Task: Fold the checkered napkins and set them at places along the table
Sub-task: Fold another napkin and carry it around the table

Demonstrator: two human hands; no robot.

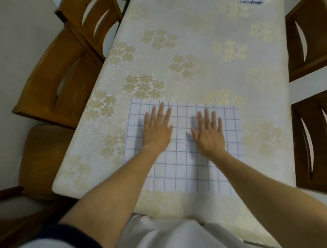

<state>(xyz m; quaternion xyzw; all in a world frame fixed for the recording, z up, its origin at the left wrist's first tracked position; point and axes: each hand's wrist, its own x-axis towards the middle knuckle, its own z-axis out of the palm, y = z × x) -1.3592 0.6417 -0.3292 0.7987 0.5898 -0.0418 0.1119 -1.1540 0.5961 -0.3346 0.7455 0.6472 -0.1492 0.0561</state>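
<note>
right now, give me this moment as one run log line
phase: smoothing | left hand: flat on checkered napkin | right hand: flat on it | napkin: spread, near table end | second napkin: far edge

Both hands, the left hand (156,131) and right hand (209,133), lie flat on the checkered napkin (184,170) near the tabletop's (194,58) near edge; beyond it the cloth runs bare toward the far edge, where a second napkin (252,1) sits by the far right corner; chairs (58,85) crowd the left edge, darker chairs (308,40) the right.
</note>
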